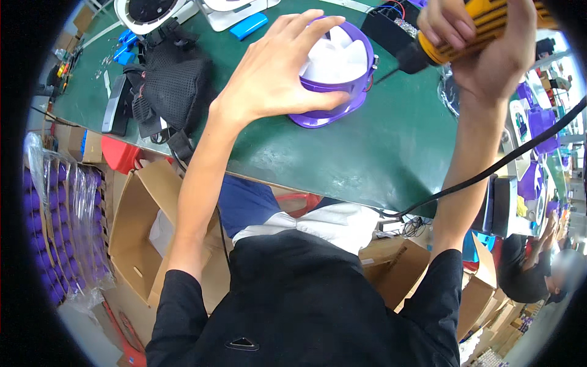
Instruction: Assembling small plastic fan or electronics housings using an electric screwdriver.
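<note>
My left hand [264,76] is wrapped round a purple plastic fan housing [321,117], thumb at the near side and fingers over the far rim. White fan blades [335,58] show inside it. In my right hand [489,64] is a yellow and black electric screwdriver [433,49], held nearly level. Its thin bit points left and down, with the tip close to the housing's right side, where a small metal part [375,62] and a red wire show. Whether the tip touches the housing, I cannot tell.
A black mesh bag [174,82] lies left on the green table [293,156]. Beyond the housing are a blue battery pack [249,25] and a black box [388,27] with wires. A black cable [489,171] crosses my right forearm. Open cardboard boxes [137,235] stand below; a person [529,269] sits right.
</note>
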`<state>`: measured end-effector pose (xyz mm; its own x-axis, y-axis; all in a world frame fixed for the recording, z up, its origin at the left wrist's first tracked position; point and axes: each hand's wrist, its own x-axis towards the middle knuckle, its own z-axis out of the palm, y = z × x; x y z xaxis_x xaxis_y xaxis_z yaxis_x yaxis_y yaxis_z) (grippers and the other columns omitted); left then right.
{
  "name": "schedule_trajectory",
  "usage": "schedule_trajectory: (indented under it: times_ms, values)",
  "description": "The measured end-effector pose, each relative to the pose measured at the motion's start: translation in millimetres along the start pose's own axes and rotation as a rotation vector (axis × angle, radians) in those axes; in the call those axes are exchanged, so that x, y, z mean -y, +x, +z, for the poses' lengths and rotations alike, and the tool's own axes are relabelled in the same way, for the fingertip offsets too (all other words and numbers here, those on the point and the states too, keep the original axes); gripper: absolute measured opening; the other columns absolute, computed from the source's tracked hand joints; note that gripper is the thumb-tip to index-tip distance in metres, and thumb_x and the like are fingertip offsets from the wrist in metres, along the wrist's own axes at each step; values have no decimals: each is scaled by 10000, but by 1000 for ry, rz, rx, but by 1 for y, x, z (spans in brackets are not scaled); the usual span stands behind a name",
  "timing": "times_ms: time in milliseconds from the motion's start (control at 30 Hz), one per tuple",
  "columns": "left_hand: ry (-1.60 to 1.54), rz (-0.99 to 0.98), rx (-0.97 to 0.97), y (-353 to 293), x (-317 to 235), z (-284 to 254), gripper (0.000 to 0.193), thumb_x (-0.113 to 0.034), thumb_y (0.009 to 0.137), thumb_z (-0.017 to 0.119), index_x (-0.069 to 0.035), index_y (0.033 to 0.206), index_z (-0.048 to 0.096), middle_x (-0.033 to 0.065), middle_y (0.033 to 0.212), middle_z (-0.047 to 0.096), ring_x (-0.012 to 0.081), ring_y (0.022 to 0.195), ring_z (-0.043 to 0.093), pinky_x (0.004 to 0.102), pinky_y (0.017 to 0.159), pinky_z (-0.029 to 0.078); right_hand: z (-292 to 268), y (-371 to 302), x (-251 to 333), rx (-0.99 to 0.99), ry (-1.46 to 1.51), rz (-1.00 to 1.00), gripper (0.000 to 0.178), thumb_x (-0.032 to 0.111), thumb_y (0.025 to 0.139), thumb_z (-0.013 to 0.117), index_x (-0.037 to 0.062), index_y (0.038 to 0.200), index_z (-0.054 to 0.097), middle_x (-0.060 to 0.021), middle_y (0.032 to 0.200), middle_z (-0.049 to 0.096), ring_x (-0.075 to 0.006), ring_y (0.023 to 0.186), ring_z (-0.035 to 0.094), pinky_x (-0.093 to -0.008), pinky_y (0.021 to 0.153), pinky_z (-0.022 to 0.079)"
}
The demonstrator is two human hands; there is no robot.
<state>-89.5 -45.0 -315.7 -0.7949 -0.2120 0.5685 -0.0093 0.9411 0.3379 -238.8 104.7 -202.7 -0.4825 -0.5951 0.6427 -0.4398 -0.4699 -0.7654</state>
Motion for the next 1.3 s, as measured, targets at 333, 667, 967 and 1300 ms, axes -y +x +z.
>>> schedule_trajectory:
  times_ms: [333, 667, 967, 1300]
  values:
    - [-13, -37, 60, 3, -5, -5, 891, -494, 676, 835, -179, 1453, 533, 187, 1496, 512, 380, 1367, 488, 487, 1111, 451, -2, 11, -16, 28, 181, 53, 397, 486, 1014, 607, 107, 969, 495, 28, 506, 460, -76, 372, 461, -223, 381, 442]
    - [28, 12, 39, 4, -6, -6, 887, -412, 665, 857, -150, 1450, 538, 185, 1487, 523, 375, 1357, 517, 470, 1120, 445, -1, 12, -20, 18, 171, 121, 404, 489, 1000, 630, 111, 975, 492, 33, 524, 470, -66, 388, 472, -212, 390, 444]
    - [37, 33, 37, 4, -4, -5, 895, -446, 674, 851, -155, 1455, 527, 194, 1478, 525, 381, 1356, 509, 477, 1122, 441, -5, 14, -26, 45, 164, 89, 421, 516, 996, 622, 111, 974, 510, 35, 522, 469, -68, 379, 468, -214, 386, 458]
    - [36, 32, 44, 3, -6, -5, 901, -428, 664, 852, -166, 1462, 523, 185, 1487, 521, 383, 1357, 513, 479, 1125, 435, -6, 13, -26, 67, 152, 80, 437, 529, 988, 628, 107, 964, 518, 33, 523, 485, -72, 381, 487, -218, 394, 480]
